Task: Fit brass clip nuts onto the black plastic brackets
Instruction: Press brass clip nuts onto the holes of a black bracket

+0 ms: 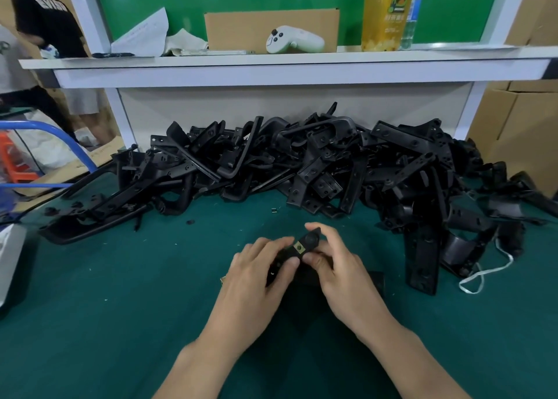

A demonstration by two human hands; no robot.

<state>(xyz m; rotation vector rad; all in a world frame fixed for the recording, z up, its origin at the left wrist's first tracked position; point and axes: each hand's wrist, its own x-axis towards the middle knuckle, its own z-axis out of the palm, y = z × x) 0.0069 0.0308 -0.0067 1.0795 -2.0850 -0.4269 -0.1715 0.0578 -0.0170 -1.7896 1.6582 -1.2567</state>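
Both my hands hold one black plastic bracket [311, 240] a little above the green mat, in the lower middle of the head view. A brass clip nut [299, 247] sits on the bracket between my fingertips. My left hand [259, 274] grips the bracket's near left end, fingers curled over it. My right hand [335, 265] pinches the far right end, with the thumb beside the clip nut. Most of the bracket's lower part is hidden by my fingers.
A large heap of black brackets [302, 163] spans the back of the green mat [120, 293]. A small loose clip [274, 210] lies near the heap. A white shelf [271, 66] overhangs the heap. A white cord [483, 273] lies at right. A grey box edge [9, 259] is at left.
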